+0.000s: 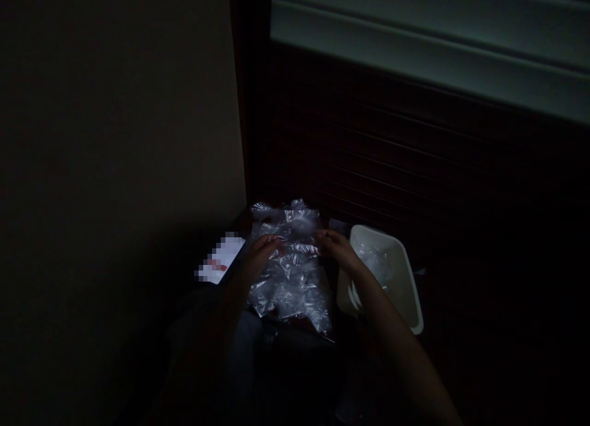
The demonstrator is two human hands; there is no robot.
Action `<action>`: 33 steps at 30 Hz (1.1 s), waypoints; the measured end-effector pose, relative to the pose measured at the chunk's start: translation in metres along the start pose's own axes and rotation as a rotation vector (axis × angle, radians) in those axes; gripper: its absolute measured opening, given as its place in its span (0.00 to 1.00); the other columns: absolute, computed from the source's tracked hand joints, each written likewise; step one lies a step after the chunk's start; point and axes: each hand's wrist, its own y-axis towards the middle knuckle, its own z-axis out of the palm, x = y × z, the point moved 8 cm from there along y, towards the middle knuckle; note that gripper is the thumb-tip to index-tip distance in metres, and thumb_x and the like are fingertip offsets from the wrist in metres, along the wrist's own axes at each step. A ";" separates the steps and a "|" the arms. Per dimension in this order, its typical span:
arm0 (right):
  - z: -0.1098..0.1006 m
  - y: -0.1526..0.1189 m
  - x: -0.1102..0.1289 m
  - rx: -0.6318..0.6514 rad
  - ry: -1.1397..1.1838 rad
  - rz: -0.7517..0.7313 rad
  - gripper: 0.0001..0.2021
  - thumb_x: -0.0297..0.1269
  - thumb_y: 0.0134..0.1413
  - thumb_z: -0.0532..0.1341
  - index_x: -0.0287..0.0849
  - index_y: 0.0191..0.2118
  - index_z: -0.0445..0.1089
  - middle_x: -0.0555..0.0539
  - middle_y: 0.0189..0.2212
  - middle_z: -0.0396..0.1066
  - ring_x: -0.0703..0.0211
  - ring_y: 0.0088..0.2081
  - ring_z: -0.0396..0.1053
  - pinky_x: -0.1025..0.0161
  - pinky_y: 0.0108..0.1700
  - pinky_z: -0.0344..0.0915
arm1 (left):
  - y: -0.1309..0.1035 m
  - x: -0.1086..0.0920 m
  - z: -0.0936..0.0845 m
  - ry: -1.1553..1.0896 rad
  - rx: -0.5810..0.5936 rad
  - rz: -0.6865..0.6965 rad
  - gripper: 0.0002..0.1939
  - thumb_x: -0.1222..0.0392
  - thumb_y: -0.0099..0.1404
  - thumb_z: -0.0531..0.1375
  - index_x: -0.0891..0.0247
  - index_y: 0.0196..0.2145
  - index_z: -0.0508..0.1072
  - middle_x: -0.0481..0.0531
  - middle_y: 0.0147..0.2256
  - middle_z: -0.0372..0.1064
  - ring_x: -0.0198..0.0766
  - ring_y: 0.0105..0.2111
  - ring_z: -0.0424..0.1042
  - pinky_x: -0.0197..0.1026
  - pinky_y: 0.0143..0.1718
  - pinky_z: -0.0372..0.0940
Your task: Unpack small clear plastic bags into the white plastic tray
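On my feed, the left hand and right hand meet crinkled clear plastic.
It spreads to the dark table's near edge; I can't tell whether the fingers grip it. A lit screen lies left, a whitish tub right.

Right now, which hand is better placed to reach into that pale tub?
The right hand, probably: it is nearer the pale tub, its forearm overlapping the tub in this view. The left hand is across the clear plastic, nearer the lit screen.
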 end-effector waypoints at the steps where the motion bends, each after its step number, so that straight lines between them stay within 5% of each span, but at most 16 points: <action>1: 0.000 0.001 -0.001 0.002 -0.004 -0.010 0.15 0.46 0.38 0.64 0.43 0.34 0.70 0.49 0.27 0.71 0.60 0.28 0.68 0.61 0.32 0.66 | 0.000 -0.001 0.000 -0.009 0.007 0.008 0.16 0.51 0.52 0.63 0.64 0.35 0.73 0.55 0.35 0.73 0.44 0.36 0.72 0.41 0.37 0.66; 9: -0.004 0.009 -0.002 0.009 -0.121 -0.123 0.14 0.46 0.39 0.64 0.41 0.30 0.71 0.49 0.28 0.71 0.61 0.30 0.68 0.62 0.35 0.64 | 0.004 -0.003 -0.009 0.099 -0.045 0.088 0.17 0.49 0.53 0.62 0.65 0.34 0.74 0.55 0.34 0.72 0.41 0.34 0.72 0.40 0.37 0.66; 15: 0.000 0.007 -0.003 0.057 -0.073 -0.068 0.17 0.45 0.37 0.65 0.40 0.34 0.71 0.49 0.26 0.71 0.61 0.29 0.68 0.62 0.33 0.65 | 0.004 -0.003 -0.008 0.099 -0.030 0.077 0.18 0.49 0.54 0.62 0.64 0.37 0.72 0.53 0.34 0.72 0.39 0.30 0.72 0.40 0.33 0.67; 20: -0.003 0.004 0.002 0.025 -0.096 -0.129 0.15 0.44 0.38 0.63 0.42 0.35 0.71 0.52 0.21 0.67 0.65 0.23 0.63 0.66 0.26 0.62 | 0.006 0.000 -0.007 0.014 0.006 0.053 0.16 0.52 0.54 0.62 0.64 0.36 0.72 0.53 0.32 0.73 0.39 0.31 0.73 0.40 0.33 0.67; 33: -0.007 0.001 0.001 -0.011 -0.040 -0.081 0.13 0.43 0.37 0.64 0.42 0.32 0.72 0.51 0.23 0.69 0.63 0.25 0.64 0.63 0.28 0.63 | 0.009 0.003 -0.013 -0.114 -0.014 0.017 0.12 0.58 0.49 0.65 0.64 0.33 0.74 0.55 0.35 0.74 0.41 0.32 0.73 0.44 0.37 0.67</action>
